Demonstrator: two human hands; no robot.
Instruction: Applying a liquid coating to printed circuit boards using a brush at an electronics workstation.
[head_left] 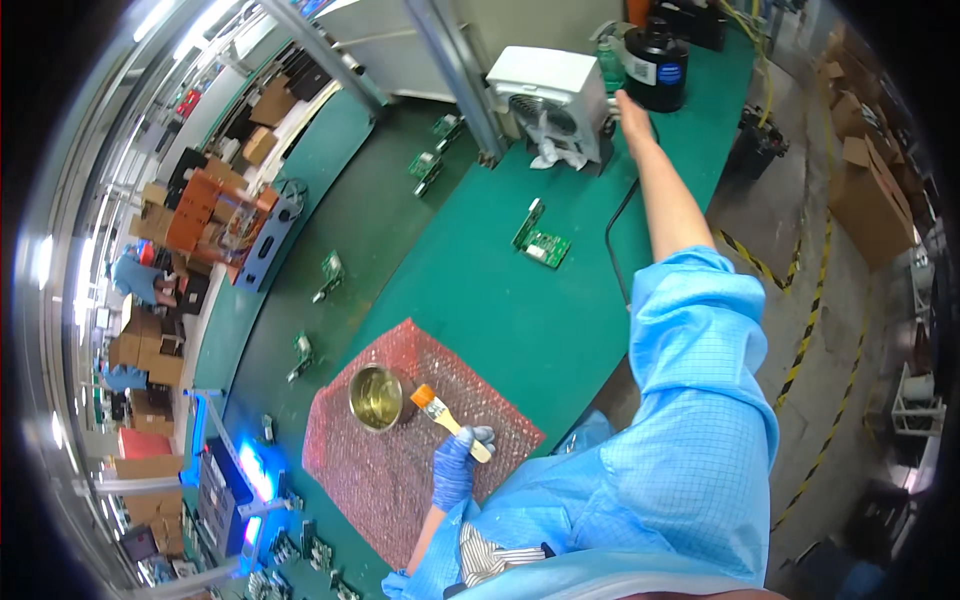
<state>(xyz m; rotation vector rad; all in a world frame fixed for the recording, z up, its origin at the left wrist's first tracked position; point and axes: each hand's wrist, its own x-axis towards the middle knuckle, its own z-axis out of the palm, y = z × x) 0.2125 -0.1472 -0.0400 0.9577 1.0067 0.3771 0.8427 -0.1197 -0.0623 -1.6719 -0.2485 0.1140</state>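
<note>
My left hand (455, 468), in a blue glove, grips the pale handle of a paintbrush (437, 410) with orange bristles. The brush is held over red bubble wrap (350, 480), beside a round metal bowl (365, 420) with yellowish liquid in it. My bare right hand (628, 118) reaches far forward to the side of a small white fan unit (552, 75); its fingers are partly hidden there. Nearer to me than the fan, a green circuit board (545, 247) lies on the green bench (470, 310).
Behind my right hand stand a black bottle (655, 70) and a green bottle (609, 62). A black cable (612, 235) runs along the bench. Several boards sit on the darker strip (375, 235) to the left. A blue-lit device (228, 490) stands at lower left.
</note>
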